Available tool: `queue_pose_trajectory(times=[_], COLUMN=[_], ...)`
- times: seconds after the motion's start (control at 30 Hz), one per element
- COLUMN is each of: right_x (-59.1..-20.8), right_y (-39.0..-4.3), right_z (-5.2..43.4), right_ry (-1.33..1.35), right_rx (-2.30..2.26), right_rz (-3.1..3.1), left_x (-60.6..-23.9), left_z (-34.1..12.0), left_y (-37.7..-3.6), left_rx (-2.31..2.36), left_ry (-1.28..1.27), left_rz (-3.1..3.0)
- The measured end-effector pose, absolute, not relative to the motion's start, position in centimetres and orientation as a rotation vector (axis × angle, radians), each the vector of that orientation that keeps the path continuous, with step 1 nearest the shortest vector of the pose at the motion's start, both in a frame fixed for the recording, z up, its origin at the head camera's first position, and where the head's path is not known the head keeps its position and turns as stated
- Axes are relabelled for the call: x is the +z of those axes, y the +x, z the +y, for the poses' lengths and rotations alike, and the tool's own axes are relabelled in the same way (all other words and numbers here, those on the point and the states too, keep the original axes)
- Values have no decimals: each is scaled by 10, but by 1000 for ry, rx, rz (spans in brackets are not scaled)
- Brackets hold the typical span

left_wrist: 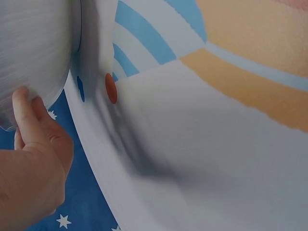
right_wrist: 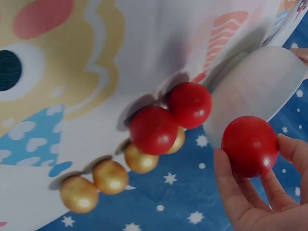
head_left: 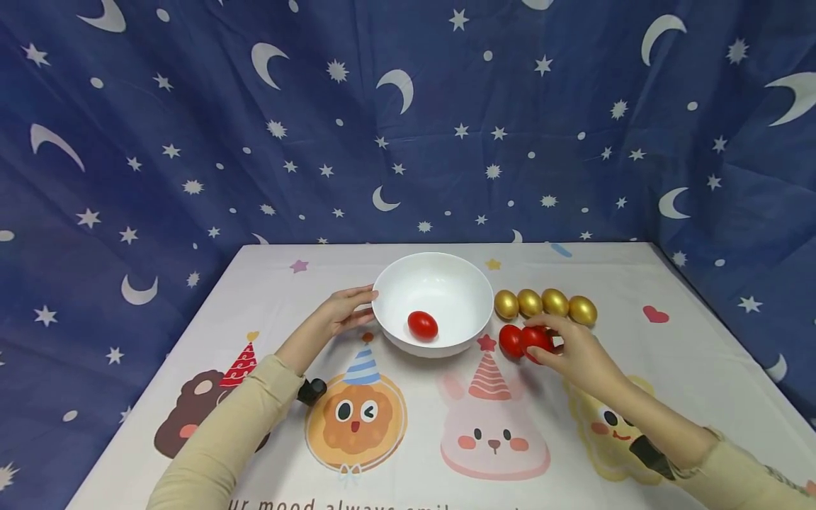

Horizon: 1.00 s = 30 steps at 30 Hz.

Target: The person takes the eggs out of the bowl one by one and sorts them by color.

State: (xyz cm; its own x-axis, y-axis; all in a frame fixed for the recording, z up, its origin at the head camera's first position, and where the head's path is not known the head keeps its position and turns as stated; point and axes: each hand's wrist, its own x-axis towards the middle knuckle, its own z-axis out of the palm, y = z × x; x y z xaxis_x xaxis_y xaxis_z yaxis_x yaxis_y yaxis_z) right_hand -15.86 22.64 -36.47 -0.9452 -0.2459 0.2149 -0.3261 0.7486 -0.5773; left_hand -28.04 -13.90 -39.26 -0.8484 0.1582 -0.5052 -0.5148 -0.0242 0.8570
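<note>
A white bowl (head_left: 455, 283) stands mid-table with one red egg (head_left: 423, 325) inside it. At its left side, my left hand (head_left: 347, 309) touches the rim and outer wall with fairly straight fingers. In the left wrist view those fingers (left_wrist: 26, 113) lie against the bowl's outside (left_wrist: 33, 48). My right hand (head_left: 571, 352) is right of the bowl, pinching a red egg (right_wrist: 250, 146) between thumb and fingertips. Two more red eggs rest on the table, one nearer the bowl (right_wrist: 190, 105) and one beside it (right_wrist: 154, 130). The right hand partly hides the red eggs in the head view.
Several gold eggs (head_left: 554, 302) lie in a row behind the red ones, right of the bowl. The white tablecloth (head_left: 395, 432) carries printed cartoon animals. A dark blue curtain (head_left: 446, 184) with moons and stars hangs behind the table.
</note>
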Motion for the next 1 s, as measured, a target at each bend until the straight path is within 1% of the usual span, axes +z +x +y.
queue_pose_trajectory(times=[0.5, 1.0], right_x=[-375, -391], right_y=[-161, -184], right_z=[254, 278], right_ry=[277, 262], right_rx=[905, 852], right_rz=[-2909, -2960], left_x=[-395, -394], left_z=[-138, -140], left_y=[-281, -279], left_rx=[1938, 1955], left_ry=[-380, -387], left_rz=[1791, 1780])
